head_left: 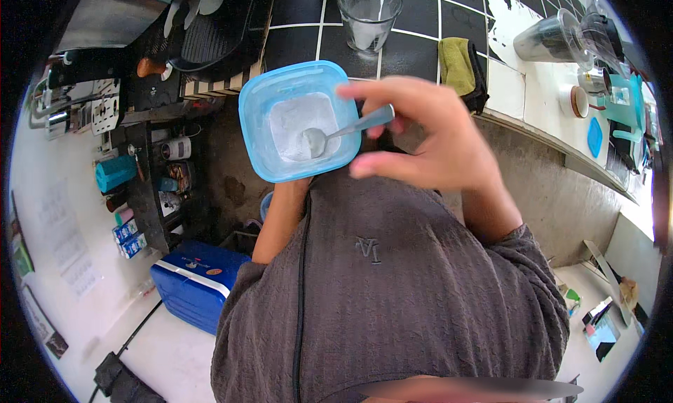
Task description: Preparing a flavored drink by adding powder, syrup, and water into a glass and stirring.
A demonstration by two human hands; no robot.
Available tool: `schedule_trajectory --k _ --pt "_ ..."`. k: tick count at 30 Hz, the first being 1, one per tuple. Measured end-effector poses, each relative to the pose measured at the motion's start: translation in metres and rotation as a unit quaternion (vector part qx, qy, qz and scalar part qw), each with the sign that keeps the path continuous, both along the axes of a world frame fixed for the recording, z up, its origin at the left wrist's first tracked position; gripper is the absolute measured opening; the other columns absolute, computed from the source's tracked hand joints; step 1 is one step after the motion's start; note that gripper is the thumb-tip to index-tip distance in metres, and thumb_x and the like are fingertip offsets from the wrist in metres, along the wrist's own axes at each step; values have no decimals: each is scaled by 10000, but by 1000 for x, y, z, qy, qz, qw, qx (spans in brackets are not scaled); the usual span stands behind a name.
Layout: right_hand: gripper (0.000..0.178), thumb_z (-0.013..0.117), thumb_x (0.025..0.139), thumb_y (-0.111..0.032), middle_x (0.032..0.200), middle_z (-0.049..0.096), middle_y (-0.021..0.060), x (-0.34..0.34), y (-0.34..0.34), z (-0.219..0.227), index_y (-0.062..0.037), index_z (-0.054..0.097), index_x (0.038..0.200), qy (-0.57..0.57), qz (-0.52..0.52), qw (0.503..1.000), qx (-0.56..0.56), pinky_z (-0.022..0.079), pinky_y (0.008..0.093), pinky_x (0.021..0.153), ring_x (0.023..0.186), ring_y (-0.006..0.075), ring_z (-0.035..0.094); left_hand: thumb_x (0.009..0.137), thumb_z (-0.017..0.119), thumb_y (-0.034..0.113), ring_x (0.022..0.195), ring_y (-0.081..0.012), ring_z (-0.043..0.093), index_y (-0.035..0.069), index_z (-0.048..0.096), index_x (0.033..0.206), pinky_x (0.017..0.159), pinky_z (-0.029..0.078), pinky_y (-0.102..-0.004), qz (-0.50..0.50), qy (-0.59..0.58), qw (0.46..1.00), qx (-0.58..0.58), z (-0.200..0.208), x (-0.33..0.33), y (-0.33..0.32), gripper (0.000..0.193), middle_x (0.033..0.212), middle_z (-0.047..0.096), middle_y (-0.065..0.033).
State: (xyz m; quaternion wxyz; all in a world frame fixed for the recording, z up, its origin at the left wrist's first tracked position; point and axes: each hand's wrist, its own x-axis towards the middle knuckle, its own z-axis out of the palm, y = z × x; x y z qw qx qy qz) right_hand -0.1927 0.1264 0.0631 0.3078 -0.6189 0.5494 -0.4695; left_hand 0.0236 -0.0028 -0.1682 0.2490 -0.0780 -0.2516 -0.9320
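We face a glossy black-tiled desk (294, 45) bearing a clear glass tumbler (369, 17). Before our chest sits a square, translucent blue plastic tub (253, 133) of white powder (294, 122), a metal spoon (350, 127) leaning inside. Our blurred right hand (442, 140) spreads loosely around its handle, contact unclear; the tub hides our left hand, its grip untellable.

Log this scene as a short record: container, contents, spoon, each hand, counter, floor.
Container: light blue, square, open-topped
Contents: white powder across the bottom
Spoon: metal, bowl in the powder, handle leaning over the rim toward the right hand
Right hand: open, thumb and fingers apart around the spoon's handle; contact unclear
Left hand: hidden; its forearm runs up beneath the container
Counter: black tiles, with a clear glass and a green cloth at the edge
Floor: blue cooler box with a white band
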Motion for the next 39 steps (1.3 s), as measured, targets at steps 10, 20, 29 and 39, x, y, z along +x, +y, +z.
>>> schedule_trajectory --k 10,20,29,39 --pt "882 854 621 -397 1119 625 114 -35 -79 -77 -34 442 1312 140 -320 922 -168 446 324 880 1025 185 589 830 579 468 1005 -271 460 93 486 1325 836 391 -403 198 -174 929 261 20 11 12 628 1292 427 -133" --pt "560 831 673 -209 896 626 81 -63 -76 -61 5 554 1110 29 -385 919 -75 489 282 702 767 150 604 785 640 471 1058 -299 431 116 489 1328 861 382 -418 184 -156 932 271 65 28 24 666 1332 379 -160" --pt "676 828 682 -248 1051 629 148 -99 -78 -71 3 499 1216 68 -433 898 -51 482 321 832 948 211 611 788 635 472 1066 -300 429 105 494 1321 869 376 -416 110 -78 955 266 68 27 21 662 1344 380 -165" --pt "526 644 819 -279 1121 598 245 -69 9 -140 51 522 1211 411 -432 799 81 435 453 924 1044 401 566 805 610 476 1064 -291 429 95 498 1317 861 374 -405 108 -124 952 259 66 34 19 647 1355 377 -164"
